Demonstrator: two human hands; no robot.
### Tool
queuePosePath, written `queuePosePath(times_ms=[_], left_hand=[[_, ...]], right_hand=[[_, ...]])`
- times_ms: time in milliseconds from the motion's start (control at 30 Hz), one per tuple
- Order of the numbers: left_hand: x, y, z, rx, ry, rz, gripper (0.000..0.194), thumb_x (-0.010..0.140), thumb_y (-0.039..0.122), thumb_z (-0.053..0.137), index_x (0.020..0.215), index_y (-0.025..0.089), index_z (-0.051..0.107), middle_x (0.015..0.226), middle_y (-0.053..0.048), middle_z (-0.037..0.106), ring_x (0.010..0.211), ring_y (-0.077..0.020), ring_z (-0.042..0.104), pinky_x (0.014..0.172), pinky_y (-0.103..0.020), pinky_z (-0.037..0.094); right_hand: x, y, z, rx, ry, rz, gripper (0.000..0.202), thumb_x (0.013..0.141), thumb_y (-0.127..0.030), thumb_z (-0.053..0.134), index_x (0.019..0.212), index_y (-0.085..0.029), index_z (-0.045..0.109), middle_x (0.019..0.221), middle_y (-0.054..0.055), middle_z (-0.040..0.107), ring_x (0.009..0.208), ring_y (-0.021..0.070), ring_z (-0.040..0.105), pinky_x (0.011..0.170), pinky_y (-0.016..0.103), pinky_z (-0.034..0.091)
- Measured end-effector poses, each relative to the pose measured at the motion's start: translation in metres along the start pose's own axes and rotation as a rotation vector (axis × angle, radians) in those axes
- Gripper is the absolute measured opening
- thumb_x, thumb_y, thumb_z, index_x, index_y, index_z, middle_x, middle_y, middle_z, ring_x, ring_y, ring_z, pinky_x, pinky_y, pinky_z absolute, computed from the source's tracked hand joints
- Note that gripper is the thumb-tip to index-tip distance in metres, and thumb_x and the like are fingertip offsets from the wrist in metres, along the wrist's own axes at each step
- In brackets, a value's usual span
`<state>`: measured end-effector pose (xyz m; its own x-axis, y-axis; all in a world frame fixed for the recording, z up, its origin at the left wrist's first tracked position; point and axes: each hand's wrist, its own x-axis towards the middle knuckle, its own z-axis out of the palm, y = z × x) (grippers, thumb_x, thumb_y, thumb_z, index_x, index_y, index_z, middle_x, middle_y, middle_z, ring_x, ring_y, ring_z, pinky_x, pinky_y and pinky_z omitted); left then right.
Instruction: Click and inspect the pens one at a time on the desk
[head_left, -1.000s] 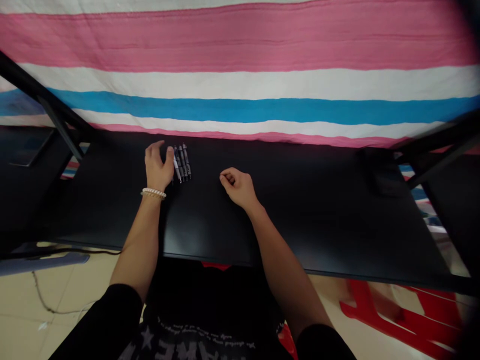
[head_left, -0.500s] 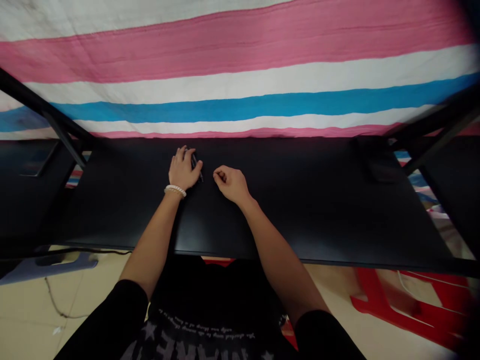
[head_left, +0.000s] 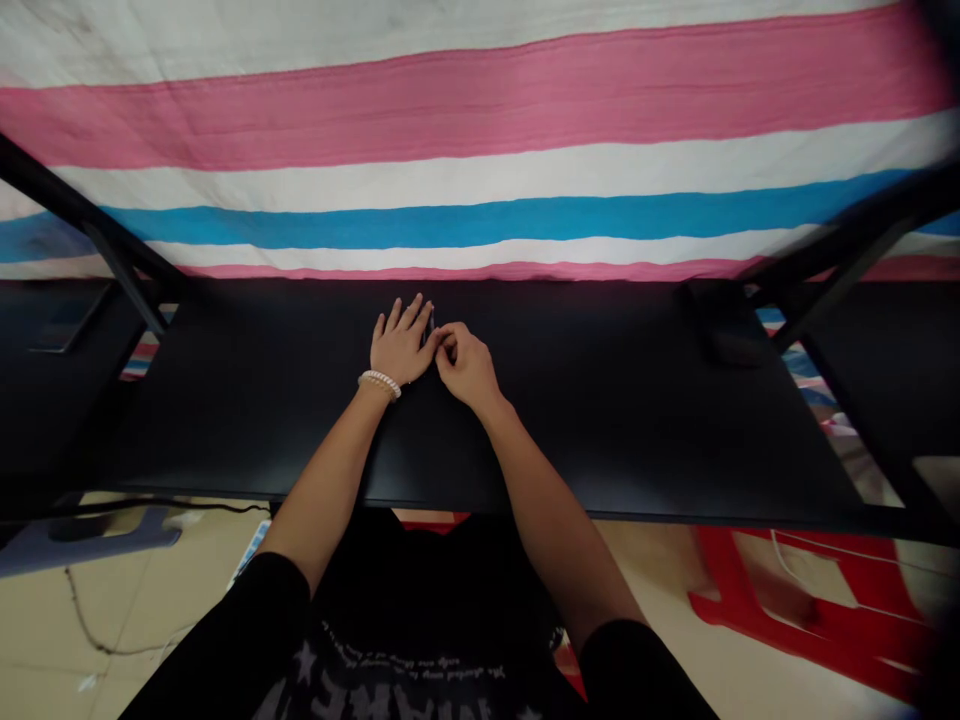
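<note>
My left hand (head_left: pixel 402 340) lies palm down near the middle of the black tabletop (head_left: pixel 637 420), fingers spread, a white beaded bracelet at the wrist. A small dark narrow object (head_left: pixel 430 324) with a lighter edge shows beside its index finger and thumb; most of it is covered, so its kind is unclear. Right against the left thumb, my right hand (head_left: pixel 466 365) is closed with thumb and index finger pinched together. Whatever that pinch holds, if anything, is hidden.
A dark flat object (head_left: pixel 724 325) rests at the tabletop's right end. Black slanted metal bars (head_left: pixel 124 275) rise at both ends. Behind hangs a striped sheet (head_left: pixel 465 225). Below are a red plastic stool (head_left: pixel 810 620) on the right and a grey-blue one (head_left: pixel 112 540) on the left.
My left hand has shifted right, the dark object beside it, up to my right hand. The right hand's fingers have come together at the left thumb. The view has turned slightly.
</note>
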<state>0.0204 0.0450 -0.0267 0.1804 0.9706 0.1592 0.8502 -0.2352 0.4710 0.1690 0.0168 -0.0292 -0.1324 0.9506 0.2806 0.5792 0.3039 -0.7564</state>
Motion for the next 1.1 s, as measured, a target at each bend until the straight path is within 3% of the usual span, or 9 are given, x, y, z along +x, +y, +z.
queuePosePath(times_ms=[233, 400, 600, 733, 833, 900, 967, 1033, 1100], left_hand=[[0.002, 0.001, 0.001, -0.087, 0.021, 0.005, 0.057, 0.099, 0.043, 0.042, 0.153, 0.029, 0.045, 0.165, -0.003, 0.034, 0.156, -0.0345, 0.021, 0.125, -0.061, 0.009], [0.001, -0.004, -0.003, -0.317, 0.153, -0.021, 0.054, 0.102, 0.043, 0.037, 0.152, 0.026, 0.047, 0.165, -0.007, 0.036, 0.156, -0.0288, 0.023, 0.126, -0.053, 0.017], [0.003, -0.012, -0.004, -0.738, 0.479, -0.102, 0.044, 0.101, 0.049, 0.040, 0.121, 0.020, 0.067, 0.138, -0.015, 0.063, 0.134, -0.0242, 0.055, 0.118, -0.041, 0.035], [0.004, -0.012, -0.005, -0.854, 0.568, -0.183, 0.028, 0.099, 0.040, 0.048, 0.100, 0.022, 0.069, 0.120, -0.011, 0.070, 0.118, -0.0217, 0.064, 0.105, -0.037, 0.045], [0.007, -0.012, -0.005, -0.920, 0.618, -0.239, 0.009, 0.091, 0.028, 0.061, 0.091, 0.021, 0.067, 0.101, -0.007, 0.071, 0.102, -0.0189, 0.068, 0.094, -0.033, 0.051], [0.009, -0.010, -0.007, -1.016, 0.625, -0.250, 0.004, 0.087, 0.024, 0.066, 0.090, 0.021, 0.066, 0.097, -0.006, 0.070, 0.093, -0.0168, 0.069, 0.086, -0.030, 0.054], [0.010, -0.008, -0.010, -1.181, 0.574, -0.260, 0.011, 0.087, 0.026, 0.068, 0.096, 0.022, 0.066, 0.103, -0.006, 0.071, 0.087, -0.0156, 0.071, 0.081, -0.030, 0.056], [0.009, -0.004, -0.015, -1.372, 0.435, -0.286, 0.021, 0.088, 0.031, 0.070, 0.106, 0.023, 0.064, 0.107, -0.007, 0.073, 0.084, -0.0165, 0.073, 0.079, -0.032, 0.058], [0.006, 0.000, -0.020, -1.491, 0.268, -0.304, 0.027, 0.088, 0.035, 0.071, 0.110, 0.022, 0.063, 0.102, -0.008, 0.075, 0.084, -0.0190, 0.075, 0.080, -0.035, 0.059]], right_hand=[[-0.004, -0.006, -0.003, -0.015, -0.090, -0.038, 0.043, 0.085, -0.021, 0.059, 0.127, -0.020, 0.051, 0.078, -0.001, 0.059, 0.071, 0.0184, 0.057, 0.071, 0.031, 0.044], [-0.003, -0.009, -0.002, -0.094, -0.105, 0.000, 0.037, 0.085, -0.017, 0.055, 0.122, -0.019, 0.054, 0.078, 0.002, 0.060, 0.073, 0.0206, 0.057, 0.070, 0.032, 0.043], [-0.005, -0.010, -0.003, -0.232, -0.115, -0.062, 0.014, 0.089, -0.018, 0.051, 0.090, -0.021, 0.064, 0.084, 0.007, 0.063, 0.083, 0.0234, 0.059, 0.075, 0.034, 0.044], [-0.004, -0.006, -0.004, -0.231, -0.075, -0.001, 0.007, 0.088, -0.022, 0.056, 0.088, -0.022, 0.064, 0.076, 0.004, 0.061, 0.073, 0.0212, 0.057, 0.068, 0.033, 0.043], [-0.002, -0.002, -0.005, -0.119, 0.053, 0.084, 0.007, 0.086, -0.022, 0.057, 0.089, -0.022, 0.063, 0.071, 0.002, 0.060, 0.067, 0.0183, 0.057, 0.067, 0.032, 0.046], [-0.002, -0.002, -0.004, 0.071, 0.144, 0.156, 0.012, 0.087, -0.028, 0.059, 0.097, -0.022, 0.063, 0.073, 0.001, 0.061, 0.063, 0.0165, 0.059, 0.064, 0.031, 0.050], [-0.002, -0.004, -0.003, 0.305, 0.154, 0.208, 0.023, 0.088, -0.037, 0.061, 0.106, -0.022, 0.064, 0.077, 0.001, 0.063, 0.060, 0.0148, 0.061, 0.057, 0.030, 0.052], [-0.003, -0.009, -0.002, 0.451, 0.110, 0.195, 0.029, 0.087, -0.044, 0.065, 0.107, -0.022, 0.067, 0.080, 0.001, 0.064, 0.059, 0.0140, 0.061, 0.054, 0.029, 0.053], [-0.003, -0.015, -0.002, 0.446, 0.115, 0.126, 0.026, 0.084, -0.045, 0.070, 0.099, -0.024, 0.072, 0.084, 0.002, 0.066, 0.064, 0.0140, 0.061, 0.058, 0.030, 0.054]])
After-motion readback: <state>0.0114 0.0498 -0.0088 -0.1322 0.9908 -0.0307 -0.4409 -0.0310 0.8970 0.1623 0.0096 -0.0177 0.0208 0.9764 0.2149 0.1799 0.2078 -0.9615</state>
